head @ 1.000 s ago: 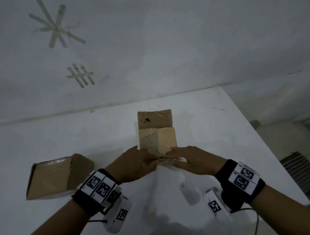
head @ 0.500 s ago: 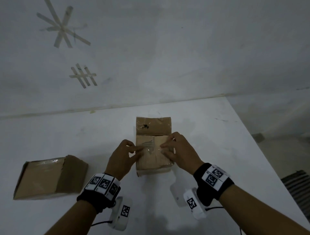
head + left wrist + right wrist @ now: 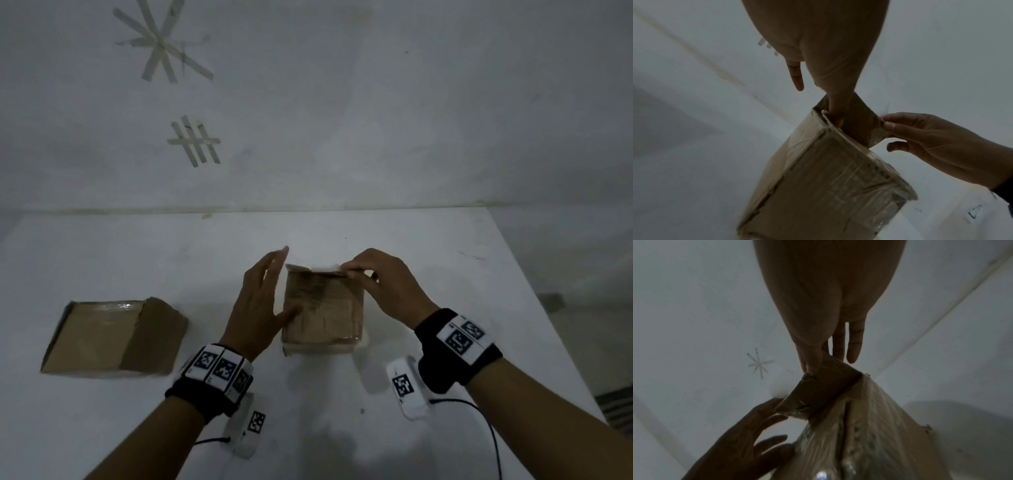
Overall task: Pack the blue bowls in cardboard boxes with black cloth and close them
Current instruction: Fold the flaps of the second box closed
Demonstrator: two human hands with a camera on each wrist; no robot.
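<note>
A taped cardboard box (image 3: 322, 308) stands on the white table (image 3: 102, 257) between my hands. My left hand (image 3: 263, 291) lies along its left side with fingers straight and the thumb resting on the top. My right hand (image 3: 363, 274) pinches the far flap (image 3: 318, 269), which stands raised at the box's far edge. The right wrist view shows thumb and fingers gripping that flap (image 3: 822, 384), with the left hand (image 3: 748, 434) spread beside the box. In the left wrist view my thumb touches the box's edge (image 3: 826, 123). No blue bowl or black cloth shows.
A second cardboard box (image 3: 113, 335), shut and taped, lies at the left of the table. The table's right edge (image 3: 534, 301) runs close to my right forearm, with floor beyond. A white wall with tape marks (image 3: 195, 140) rises behind the table.
Both hands left the near flaps on the box top. The right hand moved to the far edge and took hold of the far flap; the left hand slid to the box's left side.
</note>
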